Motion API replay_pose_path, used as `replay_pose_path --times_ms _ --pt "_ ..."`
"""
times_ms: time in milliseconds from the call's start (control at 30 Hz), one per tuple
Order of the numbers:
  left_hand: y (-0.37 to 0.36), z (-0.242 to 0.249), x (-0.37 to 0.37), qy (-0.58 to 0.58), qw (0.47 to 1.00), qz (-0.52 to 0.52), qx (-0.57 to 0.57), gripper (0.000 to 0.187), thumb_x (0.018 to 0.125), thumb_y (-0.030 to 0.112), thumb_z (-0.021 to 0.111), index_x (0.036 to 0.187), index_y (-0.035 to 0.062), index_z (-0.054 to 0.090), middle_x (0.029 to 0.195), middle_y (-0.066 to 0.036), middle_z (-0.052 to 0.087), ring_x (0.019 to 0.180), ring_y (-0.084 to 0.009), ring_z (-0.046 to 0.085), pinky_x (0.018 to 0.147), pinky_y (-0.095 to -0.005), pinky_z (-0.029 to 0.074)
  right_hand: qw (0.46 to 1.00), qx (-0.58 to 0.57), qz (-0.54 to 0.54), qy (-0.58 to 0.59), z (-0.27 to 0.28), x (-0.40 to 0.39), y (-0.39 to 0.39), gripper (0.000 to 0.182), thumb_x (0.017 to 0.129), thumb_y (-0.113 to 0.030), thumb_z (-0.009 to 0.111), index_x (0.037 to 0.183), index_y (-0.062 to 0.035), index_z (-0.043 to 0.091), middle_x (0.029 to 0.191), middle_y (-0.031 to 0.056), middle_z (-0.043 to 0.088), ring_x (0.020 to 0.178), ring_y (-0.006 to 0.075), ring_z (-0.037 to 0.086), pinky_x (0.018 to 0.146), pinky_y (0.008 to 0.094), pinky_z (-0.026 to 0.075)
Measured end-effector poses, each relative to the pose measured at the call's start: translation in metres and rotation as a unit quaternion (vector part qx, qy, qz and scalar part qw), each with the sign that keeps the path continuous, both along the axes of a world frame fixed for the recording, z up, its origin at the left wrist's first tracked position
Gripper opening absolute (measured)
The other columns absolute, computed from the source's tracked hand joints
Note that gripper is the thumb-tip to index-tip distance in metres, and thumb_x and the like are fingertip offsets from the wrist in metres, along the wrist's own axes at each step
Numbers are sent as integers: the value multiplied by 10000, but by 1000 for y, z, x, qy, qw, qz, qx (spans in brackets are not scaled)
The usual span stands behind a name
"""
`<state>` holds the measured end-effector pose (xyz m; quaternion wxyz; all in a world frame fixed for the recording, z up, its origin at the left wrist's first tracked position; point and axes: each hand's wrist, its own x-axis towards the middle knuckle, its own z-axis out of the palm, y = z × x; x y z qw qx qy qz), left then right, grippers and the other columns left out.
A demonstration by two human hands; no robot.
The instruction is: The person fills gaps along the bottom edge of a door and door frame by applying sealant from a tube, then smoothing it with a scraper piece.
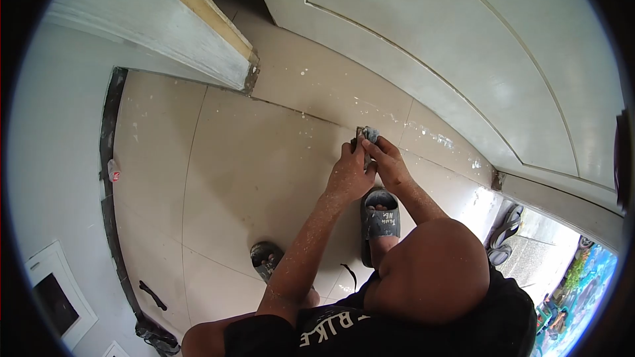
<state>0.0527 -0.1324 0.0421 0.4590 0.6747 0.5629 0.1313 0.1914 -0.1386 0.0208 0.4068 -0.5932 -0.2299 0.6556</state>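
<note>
Both hands meet over the floor, in front of the slipper on my right foot. My left hand point(350, 173) is closed on a small dark grey, whitish-stained bundle point(372, 134), its fingers around the near-left side. From the right, my right hand point(389, 162) pinches the same bundle, thumb and fingers pressed against it. What the bundle is, I cannot tell; the fingers cover much of it. Pale dust specks dot my forearms.
A white panelled door point(450, 59) stands at the right. The white door frame point(198, 46) juts in at upper left. Paint spots mark the tiled floor point(231, 158). My slippers point(381, 221) are below the hands; grey sandals point(506, 231) lie by the doorway.
</note>
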Motion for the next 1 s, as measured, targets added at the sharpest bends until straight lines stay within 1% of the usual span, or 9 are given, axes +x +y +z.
replay_pose_path --times_ms 100,267,400,567,733,767,867,933,1000 --pt "-3 -22 -15 -190 981 44 9 614 914 163 663 1462 46 410 1149 -206 533 944 -292 651 794 -387 561 995 -5 -48 86 4 4 0 300 979 -249 613 1114 19 625 973 86 674 861 164 648 823 304 529" --pt "-6 -32 -13 -198 965 174 18 520 969 208 647 1413 15 458 1140 -149 581 911 -176 623 773 -308 528 980 -49 -73 180 12 20 5 239 1009 -200 555 1122 7 598 1008 115 670 897 215 667 847 357 548" --pt "-18 -42 -12 -283 934 119 -181 403 1059 359 492 1235 18 617 890 -1 632 837 -74 541 764 -242 456 957 -39 -65 280 21 19 12 275 1032 -231 539 1192 -9 560 1033 100 656 918 199 648 804 345 553" --pt "-36 -35 4 -336 872 196 -298 488 1054 450 453 1088 17 675 863 -17 634 814 -100 535 761 -280 460 986 17 -27 165 27 25 15 319 1015 -212 580 1262 -15 537 1045 107 661 915 170 646 780 312 547" --pt "-36 -34 26 -379 788 262 -408 443 1061 451 420 1185 77 621 939 -18 641 861 -119 590 771 -324 505 997 45 40 40 -2 42 28 351 972 -165 635 1258 15 542 1026 111 678 892 186 661 779 328 551" --pt "-33 -29 32 -394 752 296 -438 403 1062 447 415 1217 116 588 964 -15 641 875 -129 620 770 -348 526 992 91 46 -79 -9 43 34 358 957 -148 645 1248 36 544 1013 113 683 880 195 666 781 334 551" --pt "-30 -47 50 -500 659 321 -461 371 1054 440 438 1225 133 560 1029 -39 651 914 -157 635 815 -392 549 945 175 48 -274 -18 43 54 338 910 -112 668 1192 56 588 992 148 701 876 252 693 801 352 546" --pt "-29 -55 61 -557 604 338 -459 347 1046 420 472 1186 116 561 1035 -60 661 930 -182 645 838 -393 559 853 233 104 -454 -6 35 68 294 868 -98 683 1137 12 637 991 184 700 908 303 693 816 371 542" --pt "-20 -60 70 -595 565 378 -430 332 1044 395 485 1166 96 562 1032 -82 666 918 -204 654 836 -382 562 836 256 116 -471 -24 30 87 248 835 -88 686 1076 -30 669 1013 190 684 930 366 671 818 410 537"
